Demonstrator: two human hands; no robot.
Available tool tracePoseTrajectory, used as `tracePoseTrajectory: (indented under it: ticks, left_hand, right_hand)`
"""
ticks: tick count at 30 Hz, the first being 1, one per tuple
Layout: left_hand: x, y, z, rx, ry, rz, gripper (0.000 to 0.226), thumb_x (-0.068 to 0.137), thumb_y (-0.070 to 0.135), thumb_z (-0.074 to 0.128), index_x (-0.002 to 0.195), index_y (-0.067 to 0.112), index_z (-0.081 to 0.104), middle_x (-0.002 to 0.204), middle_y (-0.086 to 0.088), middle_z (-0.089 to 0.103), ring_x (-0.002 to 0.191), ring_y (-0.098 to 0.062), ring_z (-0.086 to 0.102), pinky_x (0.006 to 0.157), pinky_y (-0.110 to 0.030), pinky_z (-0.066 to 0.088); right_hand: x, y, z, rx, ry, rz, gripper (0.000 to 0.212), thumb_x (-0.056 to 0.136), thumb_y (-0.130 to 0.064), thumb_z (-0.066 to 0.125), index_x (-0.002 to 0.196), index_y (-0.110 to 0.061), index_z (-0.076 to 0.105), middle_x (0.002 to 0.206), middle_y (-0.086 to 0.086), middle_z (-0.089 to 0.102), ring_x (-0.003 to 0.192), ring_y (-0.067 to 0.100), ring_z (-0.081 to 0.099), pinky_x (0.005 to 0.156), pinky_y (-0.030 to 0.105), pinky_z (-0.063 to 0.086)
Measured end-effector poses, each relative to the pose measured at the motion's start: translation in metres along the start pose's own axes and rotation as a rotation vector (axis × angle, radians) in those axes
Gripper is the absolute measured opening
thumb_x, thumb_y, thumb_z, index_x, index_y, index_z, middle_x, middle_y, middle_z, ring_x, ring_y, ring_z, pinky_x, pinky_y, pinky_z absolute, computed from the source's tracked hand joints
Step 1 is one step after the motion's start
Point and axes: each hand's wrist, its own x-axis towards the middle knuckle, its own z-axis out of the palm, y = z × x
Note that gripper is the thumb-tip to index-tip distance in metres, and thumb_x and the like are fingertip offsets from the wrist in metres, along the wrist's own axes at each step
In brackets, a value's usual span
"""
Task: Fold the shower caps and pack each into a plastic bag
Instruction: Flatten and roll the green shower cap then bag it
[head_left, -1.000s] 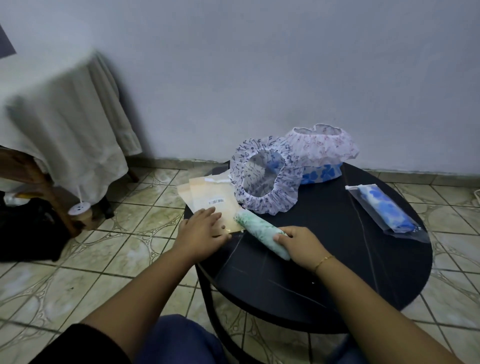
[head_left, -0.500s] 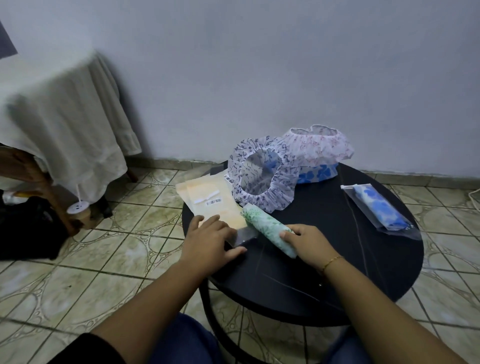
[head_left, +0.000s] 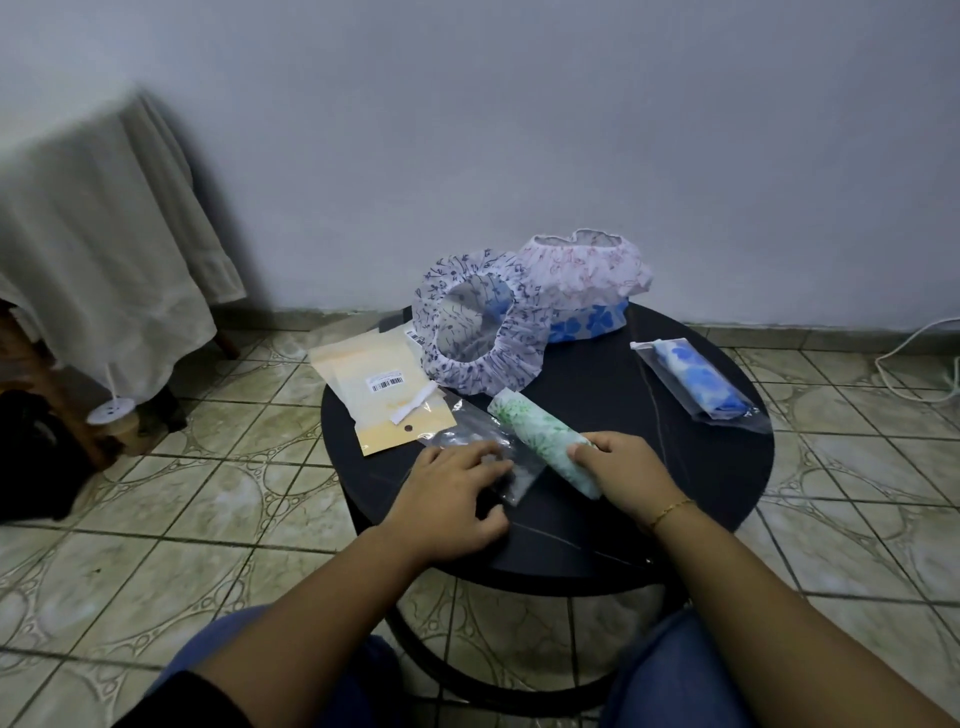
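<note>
Green-leaf white rolled cap (head_left: 545, 447); navy-sprig white cap (head_left: 480, 332); pink-print cap (head_left: 587, 267); blue-flower bagged cap (head_left: 696, 382); black table (head_left: 597, 519).

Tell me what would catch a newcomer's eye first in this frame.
Probably the two hands at the near edge of the round black table: the right hand grips a rolled green-patterned shower cap, while the left hand lies on a clear plastic bag beside it. Behind them a purple-flowered shower cap stands open, and at the table's right a blue-flowered cap already packed in a bag lies flat.
</note>
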Motion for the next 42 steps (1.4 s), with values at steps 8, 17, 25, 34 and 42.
tracePoseTrajectory:
  ticks: [8, 17, 25, 34, 42]
  left_hand:
    - [0.019, -0.008, -0.013, 0.147, -0.174, 0.010, 0.064, 0.088, 0.013, 0.043, 0.146, 0.035, 0.028, 0.158, 0.014, 0.014, 0.145, -0.008, 0.011, 0.107, -0.032, 0.015]
    - [0.038, -0.011, -0.011, 0.354, 0.036, 0.228, 0.041, 0.080, 0.025, 0.041, 0.111, 0.031, 0.067, 0.109, 0.012, 0.070, 0.100, -0.011, 0.066, 0.081, -0.030, 0.042]
    - [0.057, 0.014, -0.020, 0.414, 0.268, 0.324, 0.024, 0.076, 0.019, 0.043, 0.074, 0.023, 0.066, 0.070, 0.005, 0.064, 0.072, -0.020, 0.063, 0.084, -0.035, 0.031]
    - [0.084, 0.055, -0.029, 0.364, 0.172, 0.331, 0.026, 0.083, 0.024, 0.042, 0.070, 0.021, 0.064, 0.064, 0.007, 0.062, 0.075, -0.017, 0.057, 0.095, -0.036, 0.020]
    - [0.094, 0.080, 0.011, 0.301, -0.051, 0.441, 0.028, 0.088, 0.032, 0.040, 0.097, 0.023, 0.066, 0.097, 0.004, 0.061, 0.104, -0.018, 0.048, 0.090, -0.035, 0.021]
  right_hand:
    - [-0.006, 0.014, -0.007, 0.171, 0.026, 0.008, 0.013, 0.089, -0.022, 0.059, 0.090, -0.022, 0.072, 0.089, -0.001, 0.071, 0.084, 0.017, 0.065, 0.080, 0.036, 0.052]
    - [-0.010, 0.023, -0.011, 0.327, 0.064, 0.002, 0.015, 0.091, -0.021, 0.060, 0.084, -0.028, 0.070, 0.086, -0.002, 0.071, 0.082, 0.016, 0.064, 0.080, 0.038, 0.053]
    - [-0.004, 0.033, -0.015, 0.538, 0.117, 0.077, 0.012, 0.091, -0.018, 0.059, 0.094, -0.018, 0.071, 0.093, 0.004, 0.072, 0.087, 0.017, 0.065, 0.083, 0.035, 0.051]
    - [-0.003, 0.037, -0.018, 0.645, 0.154, 0.127, 0.016, 0.092, -0.014, 0.058, 0.101, -0.006, 0.068, 0.080, 0.007, 0.068, 0.069, 0.017, 0.061, 0.066, 0.039, 0.054]
    - [-0.005, 0.043, -0.030, 0.622, 0.341, 0.161, 0.015, 0.093, -0.017, 0.054, 0.100, -0.009, 0.066, 0.083, 0.008, 0.066, 0.066, 0.019, 0.061, 0.044, 0.025, 0.051]
